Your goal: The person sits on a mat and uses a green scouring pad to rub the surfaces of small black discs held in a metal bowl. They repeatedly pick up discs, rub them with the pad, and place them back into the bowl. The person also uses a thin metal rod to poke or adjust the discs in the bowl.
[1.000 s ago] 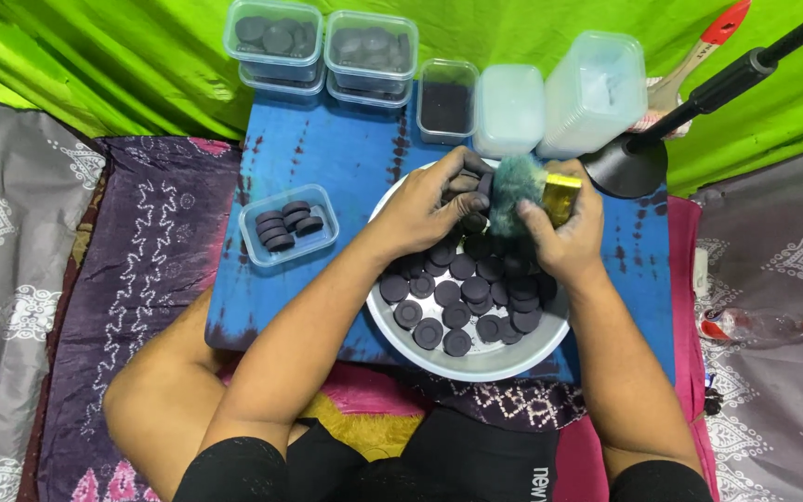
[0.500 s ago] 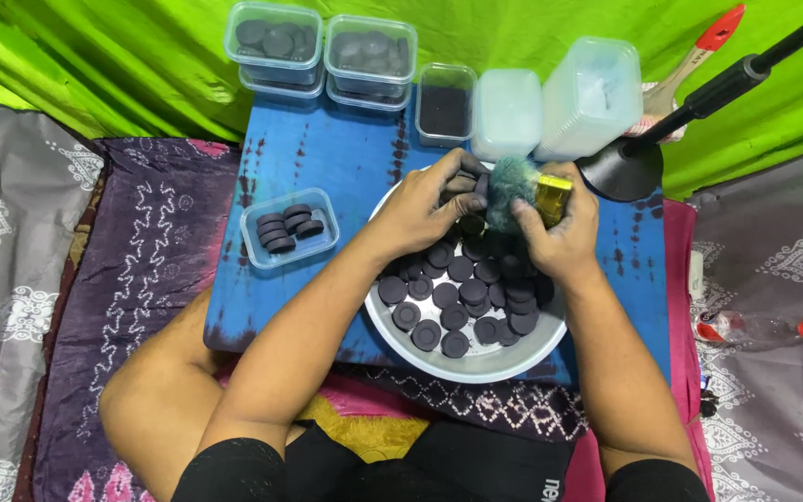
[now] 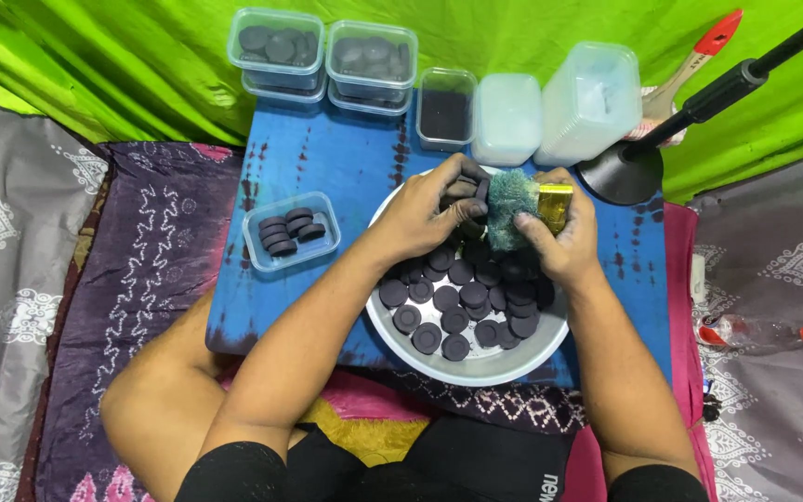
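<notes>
Black discs (image 3: 462,297) fill metal bowl (image 3: 476,364); left hand (image 3: 429,209) pinches one disc, right hand (image 3: 559,232) clamped on green brush (image 3: 511,203) at the board's far edge.

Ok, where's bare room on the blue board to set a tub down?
Free: the blue board between the small tub of discs and the back row of containers. Crowded: the bowl and both hands.

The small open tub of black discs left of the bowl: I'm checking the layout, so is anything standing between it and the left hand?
Nothing visible does. The left hand, holding black discs over the bowl, is separated from the small tub only by bare blue cloth.
</notes>
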